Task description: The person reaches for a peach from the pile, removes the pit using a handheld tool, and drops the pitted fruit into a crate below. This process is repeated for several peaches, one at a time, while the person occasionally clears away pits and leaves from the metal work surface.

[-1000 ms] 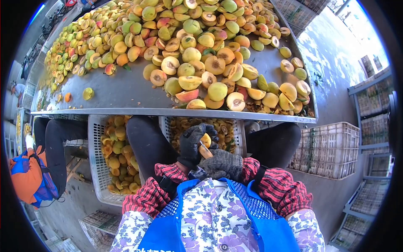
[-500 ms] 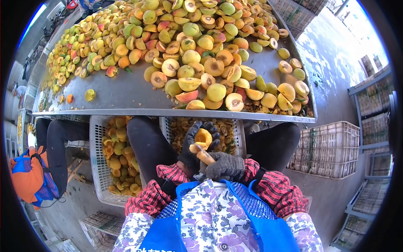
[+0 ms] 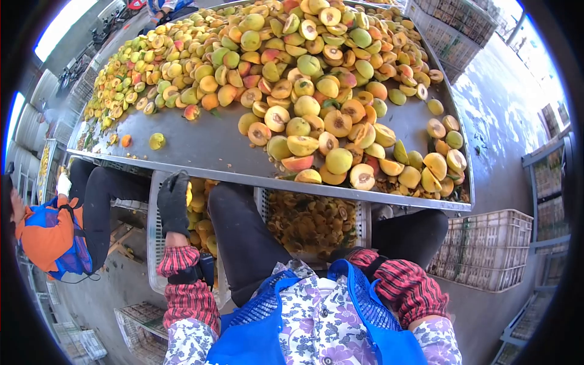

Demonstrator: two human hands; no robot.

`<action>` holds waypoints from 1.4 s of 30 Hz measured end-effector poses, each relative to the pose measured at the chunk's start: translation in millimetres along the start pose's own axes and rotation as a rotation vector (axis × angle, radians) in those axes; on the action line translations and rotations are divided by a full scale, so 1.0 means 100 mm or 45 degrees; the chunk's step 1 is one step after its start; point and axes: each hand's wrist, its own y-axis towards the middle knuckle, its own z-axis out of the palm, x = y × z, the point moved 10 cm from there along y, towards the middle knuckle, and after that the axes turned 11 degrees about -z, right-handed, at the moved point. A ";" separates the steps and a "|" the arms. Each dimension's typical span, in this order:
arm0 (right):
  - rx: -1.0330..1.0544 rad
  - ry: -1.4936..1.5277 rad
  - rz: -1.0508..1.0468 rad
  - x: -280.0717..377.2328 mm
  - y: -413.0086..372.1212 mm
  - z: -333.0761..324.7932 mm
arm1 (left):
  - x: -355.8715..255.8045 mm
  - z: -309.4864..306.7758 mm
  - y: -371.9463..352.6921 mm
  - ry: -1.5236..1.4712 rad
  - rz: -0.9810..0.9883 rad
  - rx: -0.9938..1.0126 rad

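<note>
My left hand (image 3: pixel 174 204), in a dark glove, is over the left white crate (image 3: pixel 156 243) of peach halves. A bright yellow peach half (image 3: pixel 188 194) shows at its inner edge, between the fingers and thumb as far as I can see. My right hand (image 3: pixel 342 253) is low near my lap, mostly hidden by the sleeve and blue vest; its fingers and anything in them are out of sight. Between my knees, a second crate (image 3: pixel 365 225) holds brown pits and scraps (image 3: pixel 310 222).
A metal table (image 3: pixel 201 143) bears a big heap of halved peaches (image 3: pixel 307 106), its raised front edge above my knees. A stacked crate (image 3: pixel 483 249) stands at right. At left sits a person in orange and blue (image 3: pixel 48 243); another person (image 3: pixel 164 9) is beyond the table.
My left hand has moved left from the middle to the left crate. My right hand has dropped back towards my lap, and the wooden-handled tool is out of sight. The view has shifted.
</note>
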 end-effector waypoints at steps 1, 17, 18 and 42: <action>0.064 0.031 -0.013 -0.02 -0.03 0.06 | 0.04 0.03 0.09 -0.068 -0.153 -0.018; -0.408 0.442 -0.116 0.19 -0.53 -0.50 | -0.95 2.02 0.72 0.264 0.186 0.602; -0.440 0.498 -0.092 0.20 -0.56 -0.54 | -0.90 2.02 0.70 0.206 0.156 0.644; -1.076 0.519 -0.418 1.30 -1.45 -1.35 | -2.09 1.44 -1.15 -1.432 -0.286 1.114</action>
